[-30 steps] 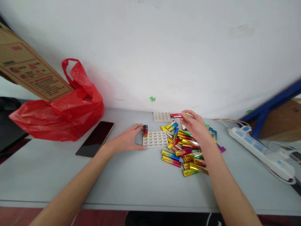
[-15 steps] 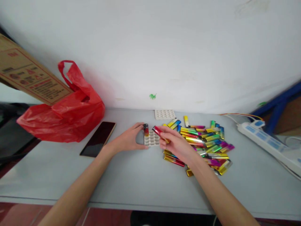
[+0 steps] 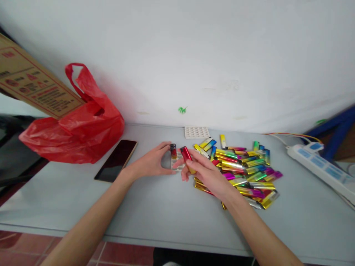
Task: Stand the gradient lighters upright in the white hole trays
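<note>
Right hand (image 3: pixel 205 171) pinches red-gold lighter (image 3: pixel 185 154), tilted over pocketed tray (image 3: pixel 174 162) on table (image 3: pixel 155 214); left hand (image 3: pixel 151 162), thumb and fingers spread, brackets tray's left side at upright lighters (image 3: pixel 173 151). Skewed angle could miss pocket; finger bump could topple standing ones. Carton (image 3: pixel 36 79) carries red, dark print, too blurred to read; no brand legible.

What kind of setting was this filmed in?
Possibly a small workshop or packing room: a plain grey table against a bare wall, a pile of lighters beside a white power strip, and a printed cardboard box.
</note>
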### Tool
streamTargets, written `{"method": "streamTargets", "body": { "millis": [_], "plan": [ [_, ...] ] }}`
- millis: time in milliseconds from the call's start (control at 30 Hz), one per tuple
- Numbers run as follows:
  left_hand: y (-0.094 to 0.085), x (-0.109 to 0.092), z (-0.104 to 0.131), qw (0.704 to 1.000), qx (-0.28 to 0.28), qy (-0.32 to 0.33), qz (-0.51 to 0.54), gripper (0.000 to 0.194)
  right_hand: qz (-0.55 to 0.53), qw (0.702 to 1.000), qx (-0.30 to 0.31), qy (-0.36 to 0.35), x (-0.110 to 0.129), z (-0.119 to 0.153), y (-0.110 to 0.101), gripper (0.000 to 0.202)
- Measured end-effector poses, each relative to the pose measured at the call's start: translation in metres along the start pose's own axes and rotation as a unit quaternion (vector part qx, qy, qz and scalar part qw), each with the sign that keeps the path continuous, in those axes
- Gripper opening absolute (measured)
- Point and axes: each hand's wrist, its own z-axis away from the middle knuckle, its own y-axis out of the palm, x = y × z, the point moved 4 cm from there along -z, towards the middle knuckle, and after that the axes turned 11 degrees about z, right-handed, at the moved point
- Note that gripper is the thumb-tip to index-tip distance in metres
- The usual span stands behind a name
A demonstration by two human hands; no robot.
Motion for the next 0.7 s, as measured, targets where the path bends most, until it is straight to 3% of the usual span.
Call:
{"method": "streamTargets", "body": {
  "millis": [167,267,367,467,700],
  "plan": [
    [0.001,0.000,-0.001,1.000,0.001,0.006,-0.013,0.087,0.035,0.999,-0.026,0.014,-0.011,-0.003,-0.001,0.044],
    [0.001,0.001,-0.002,1.000,0.004,0.000,-0.022,0.092,0.136,0.989,-0.062,0.020,-0.019,-0.005,-0.003,0.047],
    [0.001,0.002,-0.001,0.999,0.010,-0.005,-0.030,0.095,0.318,0.937,-0.141,-0.043,-0.013,-0.003,-0.008,0.054],
    [0.001,0.003,-0.001,0.999,0.009,-0.005,-0.033,0.095,0.420,0.885,-0.190,-0.063,-0.006,-0.001,-0.010,0.062],
    [0.002,0.006,-0.001,0.999,0.013,-0.008,-0.043,0.096,0.462,0.855,-0.228,-0.065,-0.006,-0.003,-0.018,0.051]
  ]
}}
